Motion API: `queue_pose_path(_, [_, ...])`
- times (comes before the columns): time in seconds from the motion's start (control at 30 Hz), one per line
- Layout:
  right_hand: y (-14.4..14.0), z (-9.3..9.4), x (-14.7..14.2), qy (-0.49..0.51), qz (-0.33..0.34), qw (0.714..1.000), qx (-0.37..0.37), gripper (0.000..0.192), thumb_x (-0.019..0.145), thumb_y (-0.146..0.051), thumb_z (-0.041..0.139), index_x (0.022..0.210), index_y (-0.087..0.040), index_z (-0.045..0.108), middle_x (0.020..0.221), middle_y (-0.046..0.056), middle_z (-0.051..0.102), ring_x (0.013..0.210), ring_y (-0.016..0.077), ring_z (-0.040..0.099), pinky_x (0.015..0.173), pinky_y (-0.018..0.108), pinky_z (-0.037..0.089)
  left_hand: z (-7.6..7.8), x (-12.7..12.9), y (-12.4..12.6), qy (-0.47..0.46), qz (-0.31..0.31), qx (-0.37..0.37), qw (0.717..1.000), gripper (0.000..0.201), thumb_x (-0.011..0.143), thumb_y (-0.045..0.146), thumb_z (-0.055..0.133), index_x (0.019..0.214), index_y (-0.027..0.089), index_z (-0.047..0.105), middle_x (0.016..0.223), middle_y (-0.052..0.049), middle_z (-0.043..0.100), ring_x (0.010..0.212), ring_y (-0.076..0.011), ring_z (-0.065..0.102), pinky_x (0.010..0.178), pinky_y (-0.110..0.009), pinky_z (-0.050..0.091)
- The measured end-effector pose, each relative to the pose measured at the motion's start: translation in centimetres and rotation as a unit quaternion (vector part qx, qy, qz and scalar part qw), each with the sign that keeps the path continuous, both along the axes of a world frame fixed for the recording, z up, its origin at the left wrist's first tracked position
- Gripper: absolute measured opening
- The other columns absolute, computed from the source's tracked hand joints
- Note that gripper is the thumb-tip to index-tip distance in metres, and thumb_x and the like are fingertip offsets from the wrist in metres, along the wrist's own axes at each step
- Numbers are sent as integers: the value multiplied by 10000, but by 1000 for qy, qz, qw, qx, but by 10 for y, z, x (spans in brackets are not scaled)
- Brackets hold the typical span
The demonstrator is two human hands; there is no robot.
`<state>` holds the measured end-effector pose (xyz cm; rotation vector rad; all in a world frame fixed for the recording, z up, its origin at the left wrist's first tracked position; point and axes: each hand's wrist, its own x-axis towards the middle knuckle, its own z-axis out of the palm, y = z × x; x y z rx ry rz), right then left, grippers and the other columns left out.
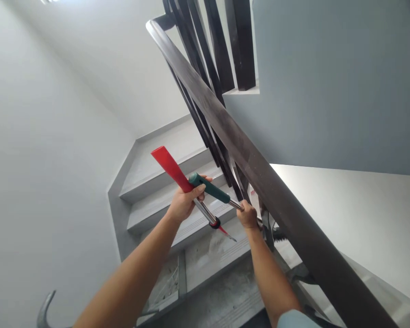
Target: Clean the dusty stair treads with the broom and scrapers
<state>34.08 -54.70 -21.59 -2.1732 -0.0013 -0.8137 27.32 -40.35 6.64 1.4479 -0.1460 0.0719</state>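
Nearest, left hand [184,202] clenches a red chisel [172,169] and green-handled tool [210,187] together; right hand [248,215] grips that tool's metal shaft beside the balusters [222,157]. Step, by judgement: positioning under the handrail [246,155]; next move needs steady aim.

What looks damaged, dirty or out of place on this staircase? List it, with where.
The lowest grey steps near the person look rough and mottled, unlike the smooth upper steps. The dark wooden handrail carries pale dusty smears. The left hand holds a red-handled metal tool and a green-handled one; the right hand reaches the balusters.
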Motion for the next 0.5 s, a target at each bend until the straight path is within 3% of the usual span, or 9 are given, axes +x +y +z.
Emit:
queue_pose_path(0.2, [12, 44, 8, -62, -11, 998, -11, 185, 792, -139, 472, 630, -212, 525, 579, 32, 587, 568, 156, 507, 589, 258, 315, 31, -14, 26, -66, -18, 8, 998, 315, 668, 276, 828, 955, 178, 744, 981, -68, 715, 535, -61, 491, 488, -212, 440])
queue_pose_path(0.33, [17, 39, 20, -47, 20, 999, 16, 168, 745, -96, 475, 636, -218, 517, 604, 24, 602, 596, 154, 518, 619, 246, 353, 14, -24, 34, -52, 4, 20, 998, 310, 680, 253, 817, 977, 201, 747, 1037, -81, 714, 555, -72, 510, 511, -221, 456])
queue_pose_path(0.43, [16, 21, 18, -28, 55, 998, 28, 184, 740, -88, 466, 617, -222, 495, 578, 11, 585, 580, 146, 510, 603, 235, 354, -5, -29, 28, -29, -26, 53, 998, 315, 679, 238, 823, 986, 215, 758, 1078, -93, 712, 606, -86, 524, 546, -222, 463])
queue_pose_path(0.5, [13, 14, 15, -21, 75, 997, 25, 190, 751, -97, 461, 611, -222, 487, 578, 13, 581, 581, 144, 516, 594, 233, 348, -9, -29, 24, -25, -46, 67, 996, 331, 670, 234, 834, 993, 222, 761, 1091, -93, 712, 635, -94, 531, 560, -220, 465])
